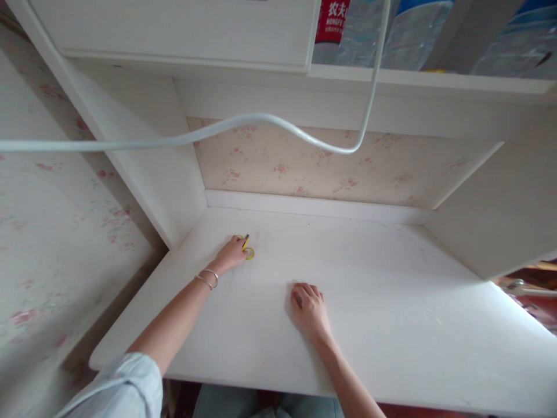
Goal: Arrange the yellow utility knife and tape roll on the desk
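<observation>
My left hand [232, 253] is closed on a small yellow thing [249, 253] at the left of the white desk [369, 325]. A ring-shaped part and a dark tip stick out past the fingers; the rest is covered, and its kind cannot be made out. My right hand [310, 307] rests near the desk's middle with its fingers curled in loosely. Nothing shows in it. A silvery bangle [208, 278] circles my left wrist.
A white cable [261, 118] hangs across the view above the desk. Overhead are a white cabinet [183, 35] and a shelf with clear plastic bottles [413, 35]. Side panels [148, 168] close in the desk on the left and right. Flowered wallpaper [322, 162] covers the back.
</observation>
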